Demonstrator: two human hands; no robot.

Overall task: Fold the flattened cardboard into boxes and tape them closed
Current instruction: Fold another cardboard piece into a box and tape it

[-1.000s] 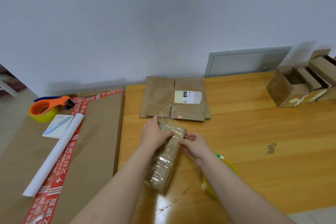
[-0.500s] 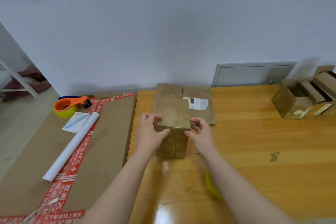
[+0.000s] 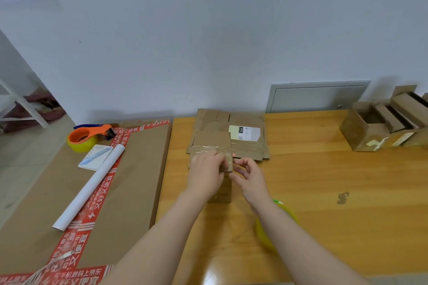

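left hand (image 3: 206, 174) grips top of box (image 3: 212, 140) standing on table (image 3: 324, 180); right hand (image 3: 251, 179) curled at its right edge, pinch unclear

The wooden desk (image 3: 324, 180) stands against the wall. At its far edge lies a stack of flattened cardboard (image 3: 213, 122), with a small box (image 3: 222, 192) standing upright just before it. A yellow-green tape roll (image 3: 266, 236) sits nearer, to the right. Open boxes (image 3: 366, 132) cluster at the far right, well apart, and a dark stain (image 3: 342, 198) marks the wood.
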